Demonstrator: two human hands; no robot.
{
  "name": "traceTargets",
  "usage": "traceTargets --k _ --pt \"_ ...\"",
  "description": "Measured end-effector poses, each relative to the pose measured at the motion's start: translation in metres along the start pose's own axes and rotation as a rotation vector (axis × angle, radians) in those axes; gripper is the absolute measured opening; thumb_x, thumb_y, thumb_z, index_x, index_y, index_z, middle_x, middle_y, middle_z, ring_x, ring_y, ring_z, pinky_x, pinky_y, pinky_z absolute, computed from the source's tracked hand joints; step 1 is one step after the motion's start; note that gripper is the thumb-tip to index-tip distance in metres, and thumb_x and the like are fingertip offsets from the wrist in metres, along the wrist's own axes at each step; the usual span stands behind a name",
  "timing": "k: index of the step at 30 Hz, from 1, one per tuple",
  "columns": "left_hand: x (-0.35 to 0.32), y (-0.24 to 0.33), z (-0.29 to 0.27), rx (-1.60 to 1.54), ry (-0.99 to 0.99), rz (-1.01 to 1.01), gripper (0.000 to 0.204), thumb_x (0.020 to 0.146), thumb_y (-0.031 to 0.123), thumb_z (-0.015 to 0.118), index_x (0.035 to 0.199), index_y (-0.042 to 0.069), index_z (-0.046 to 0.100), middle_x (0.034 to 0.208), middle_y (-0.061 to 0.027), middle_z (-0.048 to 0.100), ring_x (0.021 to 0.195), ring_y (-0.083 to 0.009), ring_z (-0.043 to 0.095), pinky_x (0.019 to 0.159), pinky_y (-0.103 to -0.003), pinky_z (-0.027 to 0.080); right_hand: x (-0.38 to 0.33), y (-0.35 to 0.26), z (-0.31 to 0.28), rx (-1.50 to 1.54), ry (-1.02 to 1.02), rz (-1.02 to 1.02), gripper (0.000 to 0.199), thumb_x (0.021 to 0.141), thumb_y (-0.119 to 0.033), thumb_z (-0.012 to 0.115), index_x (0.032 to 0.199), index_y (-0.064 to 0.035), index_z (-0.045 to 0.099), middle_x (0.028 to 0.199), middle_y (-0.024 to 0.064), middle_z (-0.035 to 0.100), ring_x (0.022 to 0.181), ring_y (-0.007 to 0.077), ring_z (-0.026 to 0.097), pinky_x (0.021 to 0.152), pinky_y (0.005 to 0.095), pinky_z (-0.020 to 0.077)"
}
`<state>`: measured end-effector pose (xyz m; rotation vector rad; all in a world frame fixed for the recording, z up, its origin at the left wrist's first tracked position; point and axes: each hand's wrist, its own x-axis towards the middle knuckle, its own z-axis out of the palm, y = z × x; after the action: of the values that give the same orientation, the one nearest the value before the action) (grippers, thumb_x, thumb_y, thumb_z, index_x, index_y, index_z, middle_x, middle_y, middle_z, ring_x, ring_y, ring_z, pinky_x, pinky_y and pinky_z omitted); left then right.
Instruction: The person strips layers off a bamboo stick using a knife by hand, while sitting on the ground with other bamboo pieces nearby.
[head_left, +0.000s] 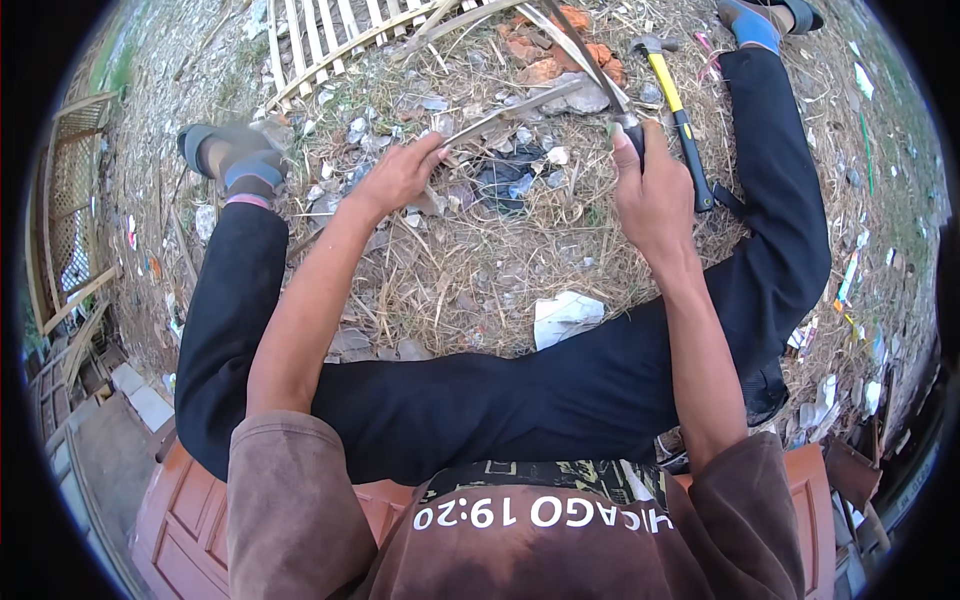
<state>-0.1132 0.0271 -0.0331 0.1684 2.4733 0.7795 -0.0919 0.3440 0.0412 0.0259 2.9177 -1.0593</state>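
My left hand (403, 178) is closed on one end of a thin bamboo strip (510, 110), which slants up to the right across a grey stone (582, 98). My right hand (655, 190) grips the dark handle of a long-bladed knife (592, 65), the thumb lying along the handle. The blade points up and to the left, past the far end of the strip. Whether blade and strip touch, I cannot tell. Just right of my right hand, a hammer (672, 98) with a yellow and black handle lies on the ground.
Broken orange bricks (545, 55) lie beyond the stone. A lattice of pale slats (318, 45) is at the far left. Dry straw, stones, black plastic (508, 180) and a white scrap (567, 318) litter the ground between my spread legs. A reddish-brown panelled board (185, 520) is beneath me.
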Motion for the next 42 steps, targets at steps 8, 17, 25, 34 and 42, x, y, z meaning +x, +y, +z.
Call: traceTargets --k 8,17,25,34,42 --pt "0.006 0.0 -0.002 0.08 0.061 0.054 0.025 0.103 0.033 0.045 0.112 0.01 0.051 0.075 -0.0236 0.061 0.078 -0.0443 0.064 0.071 -0.051 0.046 0.002 0.032 0.014 -0.199 -0.102 0.026 0.029 0.1 -0.032 0.05 0.096 -0.0035 0.05 0.063 0.0222 0.06 0.063 0.0463 0.061 0.056 0.0541 0.043" --pt "0.005 -0.008 0.009 0.083 0.14 0.153 0.025 0.102 0.031 0.046 0.111 0.009 0.052 0.074 -0.0236 0.061 0.074 -0.0459 0.061 0.065 -0.051 0.044 0.002 0.033 0.02 -0.098 -0.016 0.013 0.033 0.101 -0.034 0.048 0.096 -0.0019 0.053 0.066 0.0229 0.061 0.061 0.0445 0.061 0.053 0.0511 0.042" --pt "0.006 -0.012 0.008 0.083 0.094 0.11 0.025 0.102 0.033 0.045 0.109 0.009 0.049 0.076 -0.0253 0.061 0.077 -0.0483 0.06 0.069 -0.054 0.045 0.001 0.041 0.029 -0.215 -0.129 0.058 0.035 0.101 -0.035 0.048 0.097 -0.0014 0.054 0.069 0.0234 0.063 0.067 0.0448 0.062 0.056 0.0528 0.0435" --pt "0.007 -0.006 0.005 0.068 0.076 0.1 0.027 0.103 0.034 0.044 0.104 0.007 0.049 0.07 -0.0239 0.057 0.072 -0.0442 0.061 0.07 -0.052 0.044 0.001 0.036 0.025 0.045 0.019 -0.049 0.035 0.101 -0.036 0.048 0.096 -0.0021 0.055 0.066 0.023 0.061 0.063 0.0444 0.062 0.055 0.0518 0.0423" --pt "0.001 -0.007 0.003 0.026 0.027 0.043 0.027 0.103 0.034 0.042 0.107 0.008 0.047 0.073 -0.0248 0.056 0.077 -0.045 0.062 0.069 -0.052 0.045 0.004 -0.005 0.001 0.426 0.146 -0.146 0.034 0.1 -0.036 0.05 0.094 -0.0029 0.055 0.067 0.0223 0.062 0.062 0.0437 0.061 0.054 0.0495 0.043"
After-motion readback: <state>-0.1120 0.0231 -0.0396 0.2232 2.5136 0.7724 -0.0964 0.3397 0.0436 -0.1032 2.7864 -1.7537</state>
